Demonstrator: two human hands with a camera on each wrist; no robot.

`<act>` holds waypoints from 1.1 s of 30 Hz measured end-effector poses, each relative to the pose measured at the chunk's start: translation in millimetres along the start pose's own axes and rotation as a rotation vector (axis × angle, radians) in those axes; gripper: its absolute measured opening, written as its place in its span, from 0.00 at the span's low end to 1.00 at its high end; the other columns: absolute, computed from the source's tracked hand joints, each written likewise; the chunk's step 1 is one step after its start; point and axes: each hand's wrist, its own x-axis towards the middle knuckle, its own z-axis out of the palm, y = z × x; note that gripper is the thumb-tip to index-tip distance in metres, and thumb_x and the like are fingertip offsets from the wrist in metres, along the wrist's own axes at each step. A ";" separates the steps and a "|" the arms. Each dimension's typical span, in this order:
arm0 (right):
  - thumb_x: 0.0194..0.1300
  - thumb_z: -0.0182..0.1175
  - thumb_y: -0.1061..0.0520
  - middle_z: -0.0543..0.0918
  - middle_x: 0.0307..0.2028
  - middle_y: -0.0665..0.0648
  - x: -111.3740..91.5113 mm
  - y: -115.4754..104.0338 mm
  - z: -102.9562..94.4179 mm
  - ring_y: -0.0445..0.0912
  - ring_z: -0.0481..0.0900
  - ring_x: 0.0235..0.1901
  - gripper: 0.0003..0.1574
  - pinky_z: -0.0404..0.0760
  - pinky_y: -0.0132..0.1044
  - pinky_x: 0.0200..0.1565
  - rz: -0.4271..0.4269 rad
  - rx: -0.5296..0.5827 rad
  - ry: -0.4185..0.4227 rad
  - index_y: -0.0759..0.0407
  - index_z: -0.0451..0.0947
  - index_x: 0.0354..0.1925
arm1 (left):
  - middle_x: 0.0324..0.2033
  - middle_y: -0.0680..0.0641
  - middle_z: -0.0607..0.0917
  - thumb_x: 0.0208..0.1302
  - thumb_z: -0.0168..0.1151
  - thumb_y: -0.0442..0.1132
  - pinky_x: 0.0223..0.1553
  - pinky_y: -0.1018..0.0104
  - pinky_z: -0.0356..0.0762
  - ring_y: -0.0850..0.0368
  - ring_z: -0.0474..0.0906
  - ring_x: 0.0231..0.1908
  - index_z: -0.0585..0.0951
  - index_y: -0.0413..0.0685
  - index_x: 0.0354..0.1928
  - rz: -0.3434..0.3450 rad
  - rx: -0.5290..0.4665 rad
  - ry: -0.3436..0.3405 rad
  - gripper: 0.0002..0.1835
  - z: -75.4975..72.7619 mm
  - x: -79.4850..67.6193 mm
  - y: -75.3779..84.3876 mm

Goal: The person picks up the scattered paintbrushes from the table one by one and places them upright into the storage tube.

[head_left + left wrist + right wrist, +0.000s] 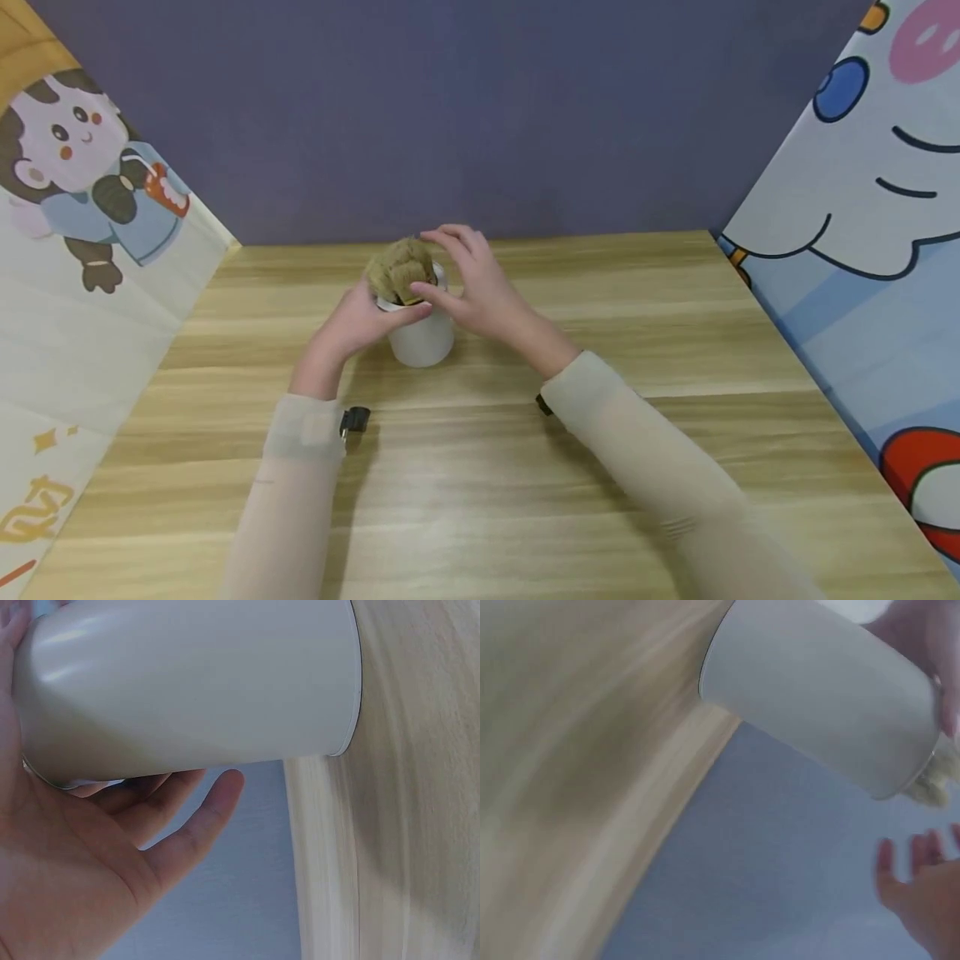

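A white cylindrical canister (pixel 422 337) stands on the table, with a tan, fuzzy-looking, folded bundle (pixel 400 268) bulging out of its top. My left hand (pixel 358 321) grips the canister near its rim, thumb across the near side. In the left wrist view the fingers of that hand (pixel 82 847) pass behind the smooth canister wall (pixel 195 682). On the other side, my right hand (pixel 480 287) hovers by the bundle with fingers spread and slightly bent. The right wrist view shows this hand (pixel 930 896) apart from the canister. What lies inside the canister is hidden.
The wood-grain table (pixel 465 500) ends at a dark blue-grey panel (pixel 465 117) behind the canister. Printed cartoon panels flank it at left (pixel 97 183) and right (pixel 847 200). Small black devices (pixel 356 419) sit at both sleeve cuffs.
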 end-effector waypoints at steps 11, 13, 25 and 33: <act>0.76 0.63 0.34 0.62 0.83 0.55 -23.2 11.8 -0.9 0.57 0.63 0.80 0.51 0.69 0.60 0.78 0.385 0.275 -0.212 0.48 0.56 0.84 | 0.77 0.48 0.72 0.61 0.79 0.60 0.78 0.38 0.65 0.45 0.67 0.78 0.58 0.72 0.83 -0.012 -0.014 0.025 0.53 9.6 3.1 7.9; 0.77 0.62 0.36 0.63 0.83 0.56 -26.6 15.2 0.2 0.58 0.66 0.79 0.46 0.71 0.60 0.76 0.392 0.309 -0.201 0.49 0.60 0.83 | 0.76 0.49 0.72 0.60 0.79 0.62 0.77 0.38 0.66 0.46 0.68 0.77 0.60 0.71 0.82 -0.021 -0.016 0.027 0.53 12.6 4.2 10.4; 0.80 0.56 0.34 0.73 0.77 0.55 -49.7 25.8 -9.2 0.56 0.75 0.72 0.34 0.83 0.57 0.65 0.613 0.337 -0.074 0.31 0.67 0.79 | 0.77 0.52 0.70 0.59 0.78 0.64 0.78 0.40 0.65 0.50 0.66 0.78 0.58 0.73 0.82 -0.028 -0.075 -0.008 0.53 39.0 16.4 29.3; 0.80 0.51 0.39 0.73 0.77 0.57 -63.6 28.3 -22.7 0.56 0.78 0.70 0.35 0.83 0.57 0.64 0.682 0.282 -0.004 0.36 0.66 0.80 | 0.80 0.44 0.67 0.56 0.76 0.71 0.78 0.38 0.65 0.44 0.65 0.79 0.51 0.61 0.85 -0.102 -0.054 -0.032 0.63 63.5 24.9 45.9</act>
